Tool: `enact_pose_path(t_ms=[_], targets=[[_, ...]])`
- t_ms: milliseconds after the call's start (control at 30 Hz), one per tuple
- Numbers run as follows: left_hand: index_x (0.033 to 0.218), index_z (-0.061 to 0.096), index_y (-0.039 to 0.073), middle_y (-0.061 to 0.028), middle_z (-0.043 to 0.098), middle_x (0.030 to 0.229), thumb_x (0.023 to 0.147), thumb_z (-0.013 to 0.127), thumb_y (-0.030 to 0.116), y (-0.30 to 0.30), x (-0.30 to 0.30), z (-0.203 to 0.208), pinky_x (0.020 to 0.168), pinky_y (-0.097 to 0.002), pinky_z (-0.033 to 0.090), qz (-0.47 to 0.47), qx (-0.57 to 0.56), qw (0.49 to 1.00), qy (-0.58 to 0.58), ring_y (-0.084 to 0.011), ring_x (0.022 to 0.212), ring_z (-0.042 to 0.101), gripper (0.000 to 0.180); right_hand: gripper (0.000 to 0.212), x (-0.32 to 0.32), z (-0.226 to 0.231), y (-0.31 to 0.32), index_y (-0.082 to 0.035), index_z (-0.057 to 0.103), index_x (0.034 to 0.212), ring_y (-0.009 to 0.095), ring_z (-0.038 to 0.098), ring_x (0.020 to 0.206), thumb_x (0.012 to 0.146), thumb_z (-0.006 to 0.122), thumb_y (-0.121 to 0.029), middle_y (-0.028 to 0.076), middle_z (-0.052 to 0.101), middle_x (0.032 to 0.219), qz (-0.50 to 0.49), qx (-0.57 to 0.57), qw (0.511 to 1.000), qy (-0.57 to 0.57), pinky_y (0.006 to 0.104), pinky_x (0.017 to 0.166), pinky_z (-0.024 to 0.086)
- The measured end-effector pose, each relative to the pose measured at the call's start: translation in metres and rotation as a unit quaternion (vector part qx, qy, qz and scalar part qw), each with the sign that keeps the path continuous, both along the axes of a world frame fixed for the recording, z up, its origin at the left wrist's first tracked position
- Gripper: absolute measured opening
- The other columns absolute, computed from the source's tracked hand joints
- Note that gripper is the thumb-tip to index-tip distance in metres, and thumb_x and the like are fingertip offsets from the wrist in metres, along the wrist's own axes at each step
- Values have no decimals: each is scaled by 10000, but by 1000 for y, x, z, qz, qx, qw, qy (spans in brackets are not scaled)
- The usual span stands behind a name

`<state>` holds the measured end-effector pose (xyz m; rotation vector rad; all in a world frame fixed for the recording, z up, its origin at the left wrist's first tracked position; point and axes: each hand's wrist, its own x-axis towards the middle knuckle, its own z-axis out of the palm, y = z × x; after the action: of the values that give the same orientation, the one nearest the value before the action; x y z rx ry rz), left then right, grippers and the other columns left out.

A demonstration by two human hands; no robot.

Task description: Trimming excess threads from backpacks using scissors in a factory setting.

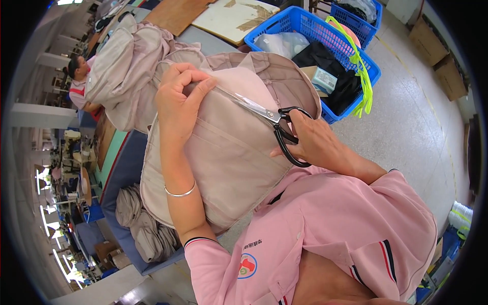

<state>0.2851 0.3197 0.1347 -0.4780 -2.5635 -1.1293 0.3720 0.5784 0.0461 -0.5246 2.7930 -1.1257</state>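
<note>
A beige fabric bag piece with sewn seams spreads in front of me, its rim curved and its inner side showing. My left hand pinches the fabric near its upper edge, thumb against fingers. Black-handled scissors are in my right hand, fingers through the loops. Their metal blades point up and left along a seam, toward the left fingers, and lie at the cloth. Whether the blades have thread or cloth between them is too small to tell.
A pile of similar beige bags lies at the far left, more folded ones in a blue bin below. Blue plastic baskets with black cloth and plastic bags stand at the far right. Cardboard boxes line the wall. Another person sits at left.
</note>
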Motion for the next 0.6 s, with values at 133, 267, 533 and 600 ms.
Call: enact_pose_path(t_ms=[133,267,533,600], targets=[[876,731,4,-53,627,994,823,800,154,-5,-5,-4,795,-285,465,1,1,1000,-7,-181,895,586,173,758,-2,-6,-3,20,497,968,371,628,660,735,822,-625,169,616,727,-6,4,998,-62,433,613,486],[872,730,4,-49,624,988,825,799,157,-5,-6,-8,779,-280,464,-3,17,1000,-4,-180,877,586,175,733,-5,-4,-4,21,502,948,377,629,642,747,821,-608,168,612,701,-1,4,999,-35,430,608,489],[987,727,-4,-57,655,1049,870,763,154,-18,-6,-11,808,-281,471,39,72,994,-70,-145,917,599,200,665,-21,-8,-16,35,509,961,432,621,651,788,826,-523,206,600,687,15,-12,998,-60,464,607,494],[1080,705,2,-69,665,1104,873,758,164,-28,-1,-12,852,-283,470,44,69,996,-42,-163,964,609,268,647,-26,-7,-17,44,511,948,435,639,686,799,821,-503,235,626,726,21,-33,996,-84,478,624,500]])
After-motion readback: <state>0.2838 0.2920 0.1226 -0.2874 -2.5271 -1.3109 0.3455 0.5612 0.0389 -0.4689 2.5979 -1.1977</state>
